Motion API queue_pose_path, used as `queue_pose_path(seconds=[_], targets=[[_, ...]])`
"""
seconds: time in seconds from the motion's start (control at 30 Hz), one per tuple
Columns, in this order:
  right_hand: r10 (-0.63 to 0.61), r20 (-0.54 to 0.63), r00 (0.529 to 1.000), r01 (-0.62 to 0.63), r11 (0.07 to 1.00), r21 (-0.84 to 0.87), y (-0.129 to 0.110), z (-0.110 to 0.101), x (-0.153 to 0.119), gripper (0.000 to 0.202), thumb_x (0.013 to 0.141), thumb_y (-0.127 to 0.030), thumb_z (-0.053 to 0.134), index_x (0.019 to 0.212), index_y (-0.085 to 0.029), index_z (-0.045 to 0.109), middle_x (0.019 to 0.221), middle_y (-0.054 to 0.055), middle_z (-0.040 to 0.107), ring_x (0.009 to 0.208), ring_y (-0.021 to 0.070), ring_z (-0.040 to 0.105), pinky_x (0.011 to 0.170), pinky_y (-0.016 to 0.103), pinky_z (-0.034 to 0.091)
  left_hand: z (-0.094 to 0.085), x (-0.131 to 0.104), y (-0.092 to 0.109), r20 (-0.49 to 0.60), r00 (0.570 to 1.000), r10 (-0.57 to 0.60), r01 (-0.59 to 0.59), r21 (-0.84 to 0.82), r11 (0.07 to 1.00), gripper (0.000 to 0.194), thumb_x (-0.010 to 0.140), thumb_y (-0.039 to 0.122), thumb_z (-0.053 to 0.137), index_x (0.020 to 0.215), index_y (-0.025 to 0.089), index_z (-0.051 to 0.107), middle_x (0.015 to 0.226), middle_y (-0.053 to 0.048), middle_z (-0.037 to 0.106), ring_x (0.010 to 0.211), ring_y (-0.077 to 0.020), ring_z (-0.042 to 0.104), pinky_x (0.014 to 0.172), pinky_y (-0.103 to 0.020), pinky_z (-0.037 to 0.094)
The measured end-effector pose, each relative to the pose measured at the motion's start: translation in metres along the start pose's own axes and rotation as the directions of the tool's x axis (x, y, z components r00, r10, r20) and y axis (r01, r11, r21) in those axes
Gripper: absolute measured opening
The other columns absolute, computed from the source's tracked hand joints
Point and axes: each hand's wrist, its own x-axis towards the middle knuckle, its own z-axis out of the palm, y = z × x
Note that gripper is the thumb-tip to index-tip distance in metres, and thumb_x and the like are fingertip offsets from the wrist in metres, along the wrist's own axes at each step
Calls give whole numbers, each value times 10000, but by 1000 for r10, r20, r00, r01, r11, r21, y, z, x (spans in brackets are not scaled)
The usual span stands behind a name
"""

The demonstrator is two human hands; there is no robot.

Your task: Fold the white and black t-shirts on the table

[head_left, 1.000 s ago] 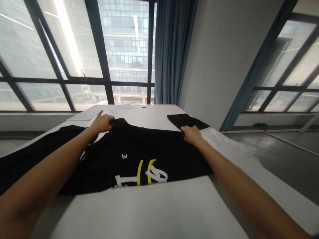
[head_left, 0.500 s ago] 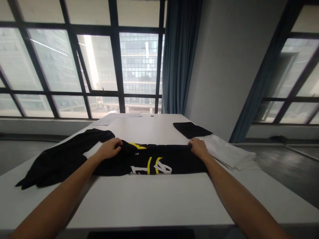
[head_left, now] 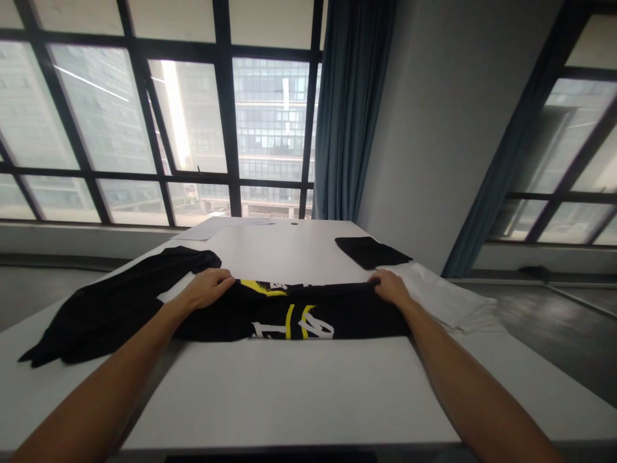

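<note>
A black T-shirt (head_left: 357, 315) with white and yellow print lies folded into a wide strip across the table in front of me. My left hand (head_left: 211, 287) is closed on its far left corner, thumb and fingers pinched together. At the far right corner my right hand (head_left: 389, 287) grips the same cloth with bent fingers. Between the hands the upper edge runs nearly straight. To the left, beside my left forearm, lies another black garment (head_left: 110, 308), loosely spread and creased; a pale patch shows between it and my left wrist.
A folded black cloth (head_left: 371, 251) lies at the right, just behind a stack of folded white cloth (head_left: 441, 296) near the right edge. White paper sheets (head_left: 200, 229) rest at the far left of the white table (head_left: 299, 392). Windows and a blue curtain (head_left: 349, 116) stand beyond.
My hands have drawn slightly apart, pulling the shirt's far edge straighter. The bunched cloth by my left hand has flattened, and more of the yellow and white print shows.
</note>
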Motion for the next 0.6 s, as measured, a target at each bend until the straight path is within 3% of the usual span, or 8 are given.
queue_pose_path(seconds=[0.17,0.23,0.3,0.37,0.43,0.5,0.6], targets=[[-17,107,994,25,997,-72,3,-15,-6,344,728,-108,569,970,-254,767,1115,51,710,1089,235,609,913,328,433,1,-2,-5,96,993,-76,80,-41,996,533,921,474,278,594,207,604,599,-21,645,637,-198,611,661,-302,458],[25,183,983,-6,994,-106,2,-21,-9,326,733,-123,581,959,-255,774,1081,65,725,1066,254,626,893,349,441,14,1,-12,59,996,-61,62,-17,998,539,929,494,281,702,206,677,768,-48,724,791,-227,654,763,-321,484],[58,195,979,-32,990,-135,-1,-25,-11,310,747,-137,577,961,-239,777,1066,88,730,1058,270,635,883,361,445,31,5,-22,27,1000,-11,10,12,1000,530,932,521,296,934,206,722,1080,-76,735,1043,-254,634,941,-355,456],[65,143,988,-45,989,-138,-4,-27,-12,321,776,-146,551,999,-217,771,1120,109,715,1080,279,630,893,364,446,49,9,-35,54,998,-19,15,63,998,556,923,553,325,1221,211,648,1365,-91,608,1263,-271,525,1085,-409,361],[40,91,995,-33,996,-82,-7,-25,-12,366,831,-153,494,1095,-207,742,1241,107,669,1144,272,604,926,358,442,64,11,-49,148,983,-106,88,126,988,639,910,593,348,1408,224,505,1513,-94,459,1395,-289,389,1149,-484,260],[-25,113,993,23,1000,16,-8,-19,-10,383,901,-199,446,1188,-207,700,1330,85,621,1203,255,572,971,345,432,73,11,-59,234,953,-192,156,163,974,697,911,626,330,1488,241,397,1571,-90,362,1452,-298,289,1162,-543,195],[-157,235,959,131,984,120,-6,-6,-7,386,926,-342,514,1250,-194,664,1338,85,619,1228,248,556,1026,334,412,78,13,-68,285,923,-259,211,189,959,708,930,635,271,1521,250,335,1597,-87,297,1472,-301,238,1159,-586,154]])
